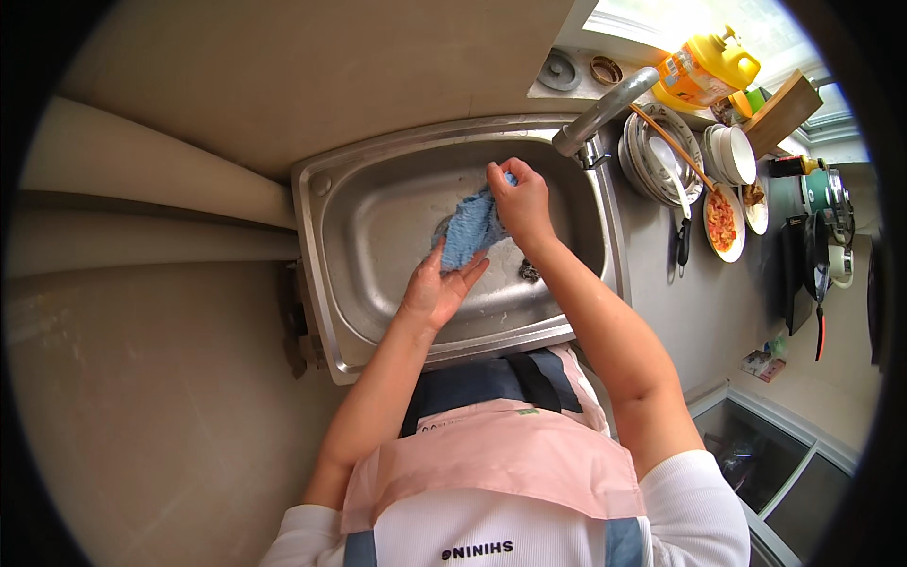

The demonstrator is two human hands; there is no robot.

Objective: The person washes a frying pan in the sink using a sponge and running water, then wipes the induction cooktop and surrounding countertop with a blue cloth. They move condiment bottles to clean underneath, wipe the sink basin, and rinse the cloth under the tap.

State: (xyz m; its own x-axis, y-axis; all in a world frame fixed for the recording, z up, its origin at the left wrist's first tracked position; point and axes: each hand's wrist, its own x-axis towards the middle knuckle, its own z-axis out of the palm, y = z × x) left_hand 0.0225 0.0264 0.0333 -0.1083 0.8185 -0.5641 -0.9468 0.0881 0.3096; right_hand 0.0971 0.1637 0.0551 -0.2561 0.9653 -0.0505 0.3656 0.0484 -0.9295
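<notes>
A wet blue cloth (470, 225) is stretched between my hands, over the stainless steel sink basin (375, 234). My right hand (523, 202) pinches its upper end, with thumb and fingers curled closed. Lower down and to the left, my left hand (441, 287) is turned palm up. The cloth's lower end lies between its thumb and loosely spread fingers. Something rounded at the cloth's left edge is mostly hidden. A steel wool scrubber (528, 270) sits on the basin floor, close to my right forearm.
The faucet (602, 113) reaches over the basin's far right corner. On the right counter are stacked metal bowls (631, 159), white bowls (737, 154), a plate of red food (723, 221) and a frying pan (817, 255). A yellow jug (701, 71) stands on the windowsill.
</notes>
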